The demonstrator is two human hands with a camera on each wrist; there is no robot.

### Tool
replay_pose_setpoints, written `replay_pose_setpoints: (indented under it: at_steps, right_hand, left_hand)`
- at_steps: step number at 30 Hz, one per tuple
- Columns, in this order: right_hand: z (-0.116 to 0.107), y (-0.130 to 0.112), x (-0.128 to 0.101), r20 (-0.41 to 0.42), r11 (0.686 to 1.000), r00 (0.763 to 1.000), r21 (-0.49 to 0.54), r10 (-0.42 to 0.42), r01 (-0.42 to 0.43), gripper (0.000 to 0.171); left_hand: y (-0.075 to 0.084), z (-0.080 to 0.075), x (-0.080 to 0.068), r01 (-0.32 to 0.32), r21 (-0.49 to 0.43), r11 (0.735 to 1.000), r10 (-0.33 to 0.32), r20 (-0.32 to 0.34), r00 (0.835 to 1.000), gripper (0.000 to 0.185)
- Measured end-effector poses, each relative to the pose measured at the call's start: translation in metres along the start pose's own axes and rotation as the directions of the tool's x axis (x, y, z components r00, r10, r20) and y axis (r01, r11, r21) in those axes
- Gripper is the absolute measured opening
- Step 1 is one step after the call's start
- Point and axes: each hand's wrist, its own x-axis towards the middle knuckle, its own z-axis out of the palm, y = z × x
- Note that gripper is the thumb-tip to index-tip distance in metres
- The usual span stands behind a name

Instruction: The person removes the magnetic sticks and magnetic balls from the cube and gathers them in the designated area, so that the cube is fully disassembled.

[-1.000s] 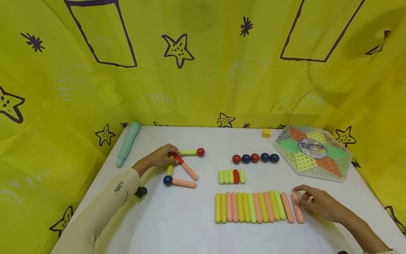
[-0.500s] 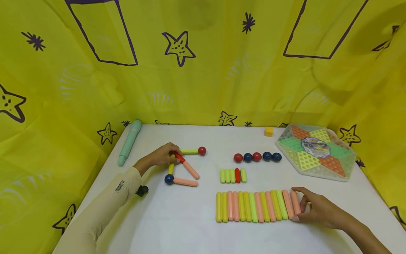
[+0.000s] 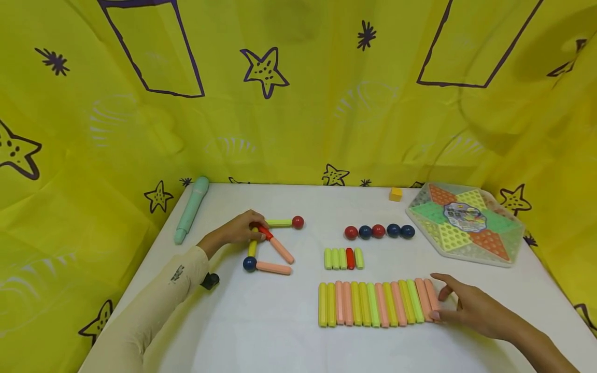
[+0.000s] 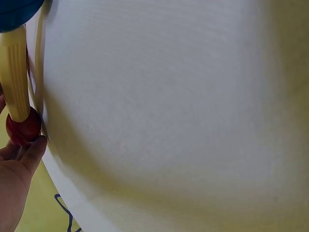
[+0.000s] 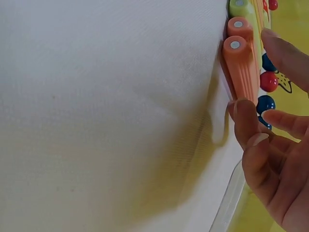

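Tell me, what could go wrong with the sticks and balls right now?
The right hand touches the end pink stick of the long row; a nudge could push the neighbours crooked. The left hand holds the joint of the stick shape; pulling might break it apart. The five balls lie loose and could roll if the table gets bumped.

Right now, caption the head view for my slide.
Left hand holds a stick figure's red ball; right hand touches the end pink stick of a row.
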Motion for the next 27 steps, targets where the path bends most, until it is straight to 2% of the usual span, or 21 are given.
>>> replay_pose_setpoints:
  at_steps: [7,10,15,19,22,24,27]
  right_hand:
    - [-0.007,0.000,-0.002,0.030,0.995,0.998,0.091,-0.047,0.044,0.067]
    - [-0.013,0.000,-0.002,0.033,0.994,0.998,0.095,-0.050,0.046,0.060]
    - [-0.030,-0.016,0.013,-0.049,0.995,0.995,0.044,-0.087,0.090,0.043]
    - [-0.043,-0.049,0.048,-0.171,0.982,0.967,0.007,-0.187,0.191,0.028]
    - [-0.046,-0.080,0.086,-0.213,0.971,0.949,-0.001,-0.234,0.239,0.020]
    - [-0.045,-0.100,0.117,-0.202,0.967,0.948,0.011,-0.246,0.254,0.019]
    - [-0.037,-0.127,0.166,-0.140,0.973,0.965,0.023,-0.223,0.228,0.024]
  left_hand:
    - [0.000,0.000,0.002,-0.002,-0.017,1.000,0.002,-0.006,1.000,0.021]
    - [0.001,0.001,0.003,-0.012,-0.024,1.000,0.012,0.000,1.000,0.021]
    - [0.001,-0.001,0.003,-0.016,-0.015,1.000,0.016,0.004,1.000,0.020]
    - [-0.001,-0.005,0.001,-0.005,-0.011,1.000,0.005,-0.002,1.000,0.020]
    - [-0.003,-0.005,0.001,-0.012,-0.019,1.000,0.012,-0.001,1.000,0.020]
    - [-0.004,-0.004,0.000,-0.009,-0.025,1.000,0.009,-0.001,1.000,0.020]
    - [-0.005,-0.001,0.001,-0.007,-0.036,0.999,0.007,0.002,1.000,0.021]
